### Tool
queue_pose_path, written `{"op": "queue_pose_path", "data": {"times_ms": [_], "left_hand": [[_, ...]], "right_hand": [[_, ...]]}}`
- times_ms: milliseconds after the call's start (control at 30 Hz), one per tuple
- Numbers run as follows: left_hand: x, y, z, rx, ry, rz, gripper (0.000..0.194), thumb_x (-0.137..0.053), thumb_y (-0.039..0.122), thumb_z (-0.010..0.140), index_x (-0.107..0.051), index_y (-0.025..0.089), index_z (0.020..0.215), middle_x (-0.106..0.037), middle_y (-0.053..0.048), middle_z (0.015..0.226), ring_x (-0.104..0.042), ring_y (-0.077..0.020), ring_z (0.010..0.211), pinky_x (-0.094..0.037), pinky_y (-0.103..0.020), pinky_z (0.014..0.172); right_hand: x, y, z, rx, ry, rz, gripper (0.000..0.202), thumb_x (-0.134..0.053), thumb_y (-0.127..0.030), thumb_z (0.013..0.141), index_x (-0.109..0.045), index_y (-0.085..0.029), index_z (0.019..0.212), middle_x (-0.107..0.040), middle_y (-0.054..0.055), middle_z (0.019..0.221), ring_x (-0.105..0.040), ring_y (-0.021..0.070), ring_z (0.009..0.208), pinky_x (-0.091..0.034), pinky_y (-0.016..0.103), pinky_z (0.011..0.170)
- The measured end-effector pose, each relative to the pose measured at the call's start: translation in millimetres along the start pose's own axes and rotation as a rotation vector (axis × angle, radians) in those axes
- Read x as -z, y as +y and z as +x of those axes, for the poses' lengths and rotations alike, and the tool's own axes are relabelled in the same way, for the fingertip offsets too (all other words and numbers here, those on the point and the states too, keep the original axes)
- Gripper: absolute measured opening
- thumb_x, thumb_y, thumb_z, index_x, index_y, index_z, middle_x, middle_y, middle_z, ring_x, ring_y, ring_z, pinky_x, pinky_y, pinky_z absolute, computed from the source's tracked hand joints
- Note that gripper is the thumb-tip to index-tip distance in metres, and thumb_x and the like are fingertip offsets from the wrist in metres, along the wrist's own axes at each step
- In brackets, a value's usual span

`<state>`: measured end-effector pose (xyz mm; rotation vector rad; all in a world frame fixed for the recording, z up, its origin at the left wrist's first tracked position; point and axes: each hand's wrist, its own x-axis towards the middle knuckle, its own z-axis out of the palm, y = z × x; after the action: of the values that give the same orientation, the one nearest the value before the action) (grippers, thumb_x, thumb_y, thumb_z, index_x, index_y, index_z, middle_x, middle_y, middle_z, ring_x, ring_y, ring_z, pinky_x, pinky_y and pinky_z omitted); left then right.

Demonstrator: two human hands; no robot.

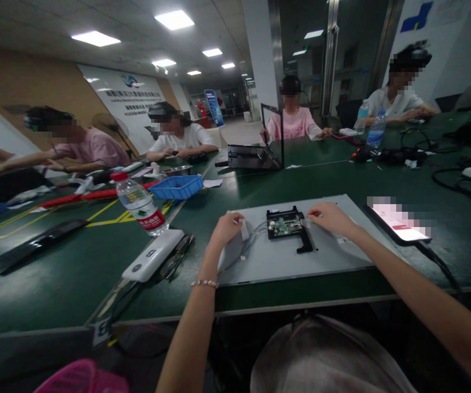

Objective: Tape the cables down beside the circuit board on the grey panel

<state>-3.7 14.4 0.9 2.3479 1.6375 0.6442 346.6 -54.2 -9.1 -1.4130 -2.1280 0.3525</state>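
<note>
A flat grey panel (276, 265) lies on the green table in front of me. On its middle sits a green circuit board (287, 226) in a black bracket (306, 243), with thin grey cables (252, 240) running off its left side. My left hand (229, 226), with a beaded bracelet at the wrist, pinches a small white strip (244, 230) over the panel's left part. At the bracket's right edge, my right hand (325, 217) has its fingers pinched together; a small pale piece, hard to make out, shows at the fingertips.
Left of the panel are a white power bank (153, 255), glasses (176, 256), a water bottle (139, 204) and a blue tray (177, 187). A lit phone (399, 222) with a cable lies at the right. Several people sit across the table (227, 299), one holding a black frame (282, 136).
</note>
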Motion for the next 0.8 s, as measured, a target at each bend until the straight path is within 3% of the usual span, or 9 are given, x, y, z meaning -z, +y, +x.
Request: {"op": "queue_pose_path", "data": {"times_ms": [133,333,600,800], "left_hand": [[9.5,4,-1,0.056,-0.006,-0.185,0.024,-0.056,0.034,0.072,-0.07,0.017,0.081,-0.068,-0.005,0.076,-0.06,-0.0185,0.071,-0.045,-0.027,0.068],[24.1,22,-9,0.108,-0.007,-0.537,0.038,-0.06,0.049,0.071,-0.068,0.015,0.088,-0.065,-0.003,0.074,-0.056,-0.0142,0.066,-0.041,-0.022,0.057],[7.1,24,-11,0.033,-0.133,-0.452,0.032,-0.064,0.043,0.067,-0.069,0.014,0.08,-0.064,-0.002,0.069,-0.056,-0.0146,0.064,-0.043,-0.025,0.062],[5.8,22,-13,0.007,-0.153,-0.348,0.026,-0.064,0.036,0.065,-0.071,0.015,0.078,-0.067,-0.003,0.072,-0.058,-0.0166,0.067,-0.046,-0.027,0.066]], "right_hand": [[-1,-2,0,-0.007,0.013,0.022,0.022,-0.051,-0.024,0.087,-0.072,-0.017,0.088,-0.07,0.01,0.094,-0.062,0.0216,0.085,-0.047,0.034,0.079],[-3,-5,0,0.005,0.061,0.032,0.023,-0.05,-0.026,0.088,-0.071,-0.017,0.09,-0.069,0.009,0.093,-0.061,0.0207,0.086,-0.047,0.033,0.077],[-6,-21,2,0.097,0.09,-0.001,0.023,-0.048,-0.021,0.089,-0.068,-0.018,0.101,-0.067,0.008,0.101,-0.061,0.0207,0.094,-0.047,0.034,0.085],[-12,-59,0,0.321,0.017,-0.03,0.036,-0.048,-0.02,0.089,-0.056,-0.019,0.125,-0.058,0.01,0.126,-0.052,0.0239,0.116,-0.041,0.042,0.101]]}}
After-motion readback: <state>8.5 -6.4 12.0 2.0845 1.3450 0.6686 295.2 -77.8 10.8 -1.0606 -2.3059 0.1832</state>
